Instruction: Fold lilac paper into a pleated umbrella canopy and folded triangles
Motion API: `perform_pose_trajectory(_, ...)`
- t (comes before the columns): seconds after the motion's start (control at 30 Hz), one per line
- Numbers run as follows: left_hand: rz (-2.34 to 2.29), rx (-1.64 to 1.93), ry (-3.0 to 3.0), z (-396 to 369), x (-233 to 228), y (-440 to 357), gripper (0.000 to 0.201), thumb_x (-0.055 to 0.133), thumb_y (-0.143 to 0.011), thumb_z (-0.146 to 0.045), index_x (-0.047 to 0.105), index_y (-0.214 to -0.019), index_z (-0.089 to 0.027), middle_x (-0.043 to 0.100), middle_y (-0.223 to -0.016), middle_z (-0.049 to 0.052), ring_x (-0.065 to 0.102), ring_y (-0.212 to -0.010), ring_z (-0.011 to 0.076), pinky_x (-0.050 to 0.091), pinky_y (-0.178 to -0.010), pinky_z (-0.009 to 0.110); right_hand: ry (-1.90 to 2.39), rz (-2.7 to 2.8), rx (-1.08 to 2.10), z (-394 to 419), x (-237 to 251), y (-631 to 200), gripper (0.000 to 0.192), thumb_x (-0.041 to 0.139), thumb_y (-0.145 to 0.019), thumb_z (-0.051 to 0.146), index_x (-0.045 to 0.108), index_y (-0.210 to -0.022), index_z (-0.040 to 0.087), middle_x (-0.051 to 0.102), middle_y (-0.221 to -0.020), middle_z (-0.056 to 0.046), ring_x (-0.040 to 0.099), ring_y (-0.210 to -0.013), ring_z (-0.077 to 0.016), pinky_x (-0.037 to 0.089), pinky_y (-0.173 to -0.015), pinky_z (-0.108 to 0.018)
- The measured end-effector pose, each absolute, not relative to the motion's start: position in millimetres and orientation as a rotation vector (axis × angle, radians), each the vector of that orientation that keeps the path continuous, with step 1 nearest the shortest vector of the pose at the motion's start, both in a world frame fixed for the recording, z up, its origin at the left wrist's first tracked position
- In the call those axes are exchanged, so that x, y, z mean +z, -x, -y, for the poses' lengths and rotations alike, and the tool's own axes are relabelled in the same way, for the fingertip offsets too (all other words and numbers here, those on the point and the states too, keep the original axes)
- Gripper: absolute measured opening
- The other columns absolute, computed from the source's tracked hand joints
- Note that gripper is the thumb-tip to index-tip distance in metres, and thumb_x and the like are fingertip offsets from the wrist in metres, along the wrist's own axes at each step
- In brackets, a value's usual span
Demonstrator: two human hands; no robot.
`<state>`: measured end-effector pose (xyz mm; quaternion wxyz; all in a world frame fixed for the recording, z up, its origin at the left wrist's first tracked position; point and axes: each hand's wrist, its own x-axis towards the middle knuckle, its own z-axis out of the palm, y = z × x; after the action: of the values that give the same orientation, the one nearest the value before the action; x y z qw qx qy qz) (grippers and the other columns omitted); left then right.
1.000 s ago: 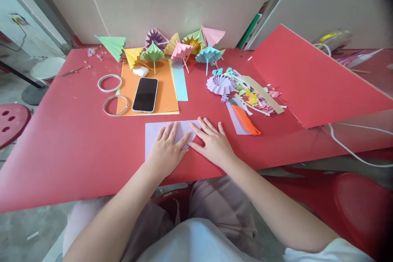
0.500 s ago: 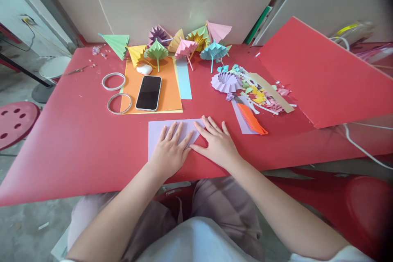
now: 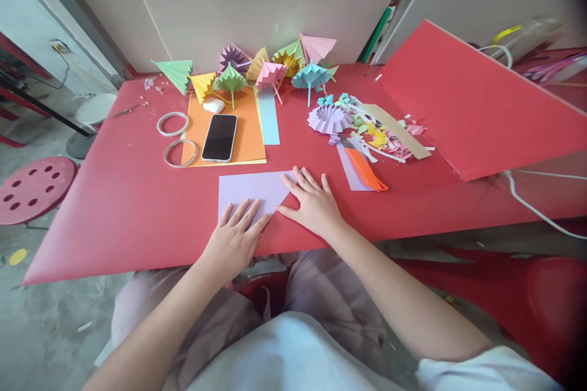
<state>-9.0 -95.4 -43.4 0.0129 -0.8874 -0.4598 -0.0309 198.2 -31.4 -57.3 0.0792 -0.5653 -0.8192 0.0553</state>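
A folded sheet of lilac paper (image 3: 250, 188) lies flat on the red table near its front edge, its right side slanting. My left hand (image 3: 236, 235) rests on the lower part of the paper, palm down with fingers spread. Over the paper's right corner lies my right hand (image 3: 312, 204), also flat, its fingertips on the slanted edge and its thumb close to my left fingers. Neither hand grips anything. My left hand hides the lower edge of the sheet.
Beyond the paper lie a phone (image 3: 220, 137) on orange paper (image 3: 254, 128), two tape rings (image 3: 180, 153) and a pale blue strip (image 3: 269, 119). Small paper umbrellas (image 3: 232, 79) line the wall. To the right are an orange cutter (image 3: 364, 169), paper scraps (image 3: 378, 134) and a tilted red board (image 3: 477, 104).
My left hand has slid down and toward me over the paper, uncovering more of its upper part. My right hand stays on the right corner. The camera view has shifted slightly.
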Motion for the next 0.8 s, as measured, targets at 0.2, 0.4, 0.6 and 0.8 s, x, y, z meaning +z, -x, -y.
perform_pose_trajectory(0.2,1.487,-0.043,2.748,120,-37,15,0.041,0.036,-0.090,-0.016,0.048,-0.129,-0.023,0.042,-0.140,0.009,0.037,-0.130,0.0270,0.035,-0.102,0.047,1.685,2.438,0.194,31,-58,-198,0.069,0.043,-0.081,0.061,0.038,-0.138,0.022,0.030,-0.147,-0.013,0.027,-0.135,-0.0304,0.018,-0.105,-0.062)
perform_pose_trajectory(0.4,1.540,-0.086,2.688,141,-36,21,0.037,0.037,-0.092,-0.025,0.049,-0.128,-0.020,0.045,-0.138,0.010,0.041,-0.127,0.0255,0.036,-0.102,0.045,1.667,2.444,0.201,31,-59,-198,0.070,0.042,-0.081,0.062,0.037,-0.138,0.021,0.029,-0.147,-0.014,0.026,-0.135,-0.0316,0.018,-0.104,-0.063)
perform_pose_trajectory(0.6,1.571,-0.110,2.664,157,-39,25,0.037,0.040,-0.090,-0.020,0.050,-0.124,-0.015,0.047,-0.136,0.012,0.044,-0.125,0.0254,0.038,-0.102,0.045,1.681,2.443,0.221,31,-59,-198,0.071,0.038,-0.082,0.064,0.036,-0.138,0.021,0.029,-0.147,-0.014,0.025,-0.135,-0.0308,0.017,-0.105,-0.062)
perform_pose_trajectory(0.8,1.628,-0.145,2.662,162,-31,24,0.033,0.041,-0.089,-0.021,0.051,-0.120,-0.015,0.049,-0.133,0.013,0.045,-0.124,0.0247,0.039,-0.102,0.043,1.657,2.436,0.211,31,-60,-198,0.066,0.036,-0.084,0.060,0.037,-0.138,0.021,0.029,-0.147,-0.014,0.026,-0.135,-0.0304,0.017,-0.105,-0.062)
